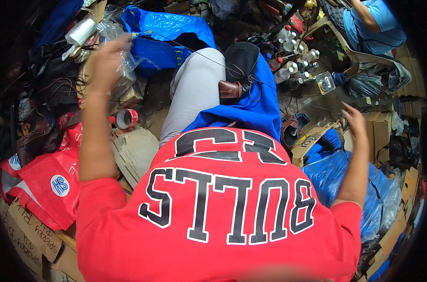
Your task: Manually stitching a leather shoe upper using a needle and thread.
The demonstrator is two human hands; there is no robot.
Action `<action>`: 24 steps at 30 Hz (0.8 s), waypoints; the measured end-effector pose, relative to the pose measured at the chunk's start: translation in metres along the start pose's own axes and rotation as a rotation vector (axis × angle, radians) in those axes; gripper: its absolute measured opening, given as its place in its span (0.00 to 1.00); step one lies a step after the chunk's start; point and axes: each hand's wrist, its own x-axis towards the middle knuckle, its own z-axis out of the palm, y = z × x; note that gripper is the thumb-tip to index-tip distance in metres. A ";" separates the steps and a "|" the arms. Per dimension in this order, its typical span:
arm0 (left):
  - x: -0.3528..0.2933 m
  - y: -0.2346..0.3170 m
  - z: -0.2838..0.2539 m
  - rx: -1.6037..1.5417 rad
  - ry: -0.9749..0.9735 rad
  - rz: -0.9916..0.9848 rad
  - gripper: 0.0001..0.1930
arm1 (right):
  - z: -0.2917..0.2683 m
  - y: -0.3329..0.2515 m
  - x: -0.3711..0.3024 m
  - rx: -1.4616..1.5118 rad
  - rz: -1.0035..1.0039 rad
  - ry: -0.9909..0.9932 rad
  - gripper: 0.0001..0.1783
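Note:
My left hand (109, 61) is raised at the far left, blurred by motion, its fingers closed at the tip. A thin dark thread (187, 48) runs from beside those fingers toward my lap. There, between my knees, a black shoe-shaped piece (241, 58) stands with a brown leather shoe part (230, 90) against its near end. Loops of dark cord lie around both. Out to the right, my right hand (355, 121) hangs in the air above a cardboard box, its fingers apart with nothing visible in them. Blue cloth (244, 115) covers part of my lap.
A blue bag (169, 28) lies ahead on the left. Several capped bottles (293, 58) stand at the right, near a clear container (324, 82). A red bag (49, 188) and flat cardboard (137, 152) lie left, blue plastic (326, 176) right. Another person (373, 26) sits far right.

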 end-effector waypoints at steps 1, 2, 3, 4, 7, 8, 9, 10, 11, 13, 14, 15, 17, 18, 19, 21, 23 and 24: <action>-0.001 0.033 0.044 0.116 -0.133 0.046 0.15 | 0.027 -0.021 -0.002 0.133 -0.158 0.097 0.22; -0.007 0.051 0.078 0.038 -0.249 0.056 0.16 | 0.042 -0.077 -0.005 0.141 -0.318 0.117 0.22; -0.015 0.062 0.105 -0.043 -0.299 0.117 0.17 | 0.058 -0.121 -0.010 0.314 -0.355 0.063 0.23; -0.022 0.067 0.126 -0.079 -0.360 0.125 0.16 | 0.060 -0.171 -0.020 0.305 -0.473 0.033 0.22; -0.018 0.085 0.160 -0.087 -0.579 0.081 0.13 | 0.085 -0.226 -0.029 0.500 -0.696 0.053 0.17; -0.019 0.081 0.166 -0.093 -0.532 0.134 0.10 | 0.088 -0.233 -0.028 0.520 -0.610 -0.019 0.15; -0.015 0.085 0.162 -0.092 -0.534 0.137 0.10 | 0.089 -0.236 -0.026 0.541 -0.518 -0.092 0.14; -0.010 0.089 0.154 -0.087 -0.593 0.017 0.10 | 0.089 -0.234 -0.022 0.543 -0.517 -0.090 0.14; -0.007 0.090 0.147 -0.083 -0.650 -0.104 0.12 | 0.088 -0.229 -0.018 0.684 -0.450 -0.212 0.14; -0.006 0.071 0.132 -0.110 -0.583 -0.144 0.18 | 0.081 -0.220 -0.013 0.802 -0.417 -0.278 0.15; -0.007 0.062 0.119 -0.076 -0.544 -0.199 0.18 | 0.073 -0.209 -0.010 0.835 -0.355 -0.247 0.15; -0.008 0.042 0.105 -0.034 -0.491 -0.221 0.20 | 0.068 -0.194 -0.007 0.869 -0.292 -0.215 0.16; -0.011 0.009 0.067 -0.118 -0.399 -0.383 0.20 | 0.062 -0.156 -0.005 1.023 -0.197 -0.138 0.15; -0.015 -0.010 0.050 -0.147 -0.302 -0.340 0.20 | 0.060 -0.133 -0.003 0.997 -0.137 -0.089 0.15; -0.020 -0.030 0.031 -0.183 -0.239 -0.406 0.20 | 0.059 -0.111 -0.001 0.967 -0.079 -0.044 0.15; -0.029 -0.053 0.010 -0.182 -0.222 -0.464 0.20 | 0.065 -0.089 0.005 0.979 -0.059 -0.129 0.15; -0.034 -0.069 0.010 -0.199 -0.221 -0.476 0.17 | 0.072 -0.085 0.007 0.857 -0.054 -0.177 0.12; -0.035 -0.076 0.018 -0.254 -0.096 -0.539 0.14 | 0.071 -0.085 0.010 0.951 0.026 -0.216 0.11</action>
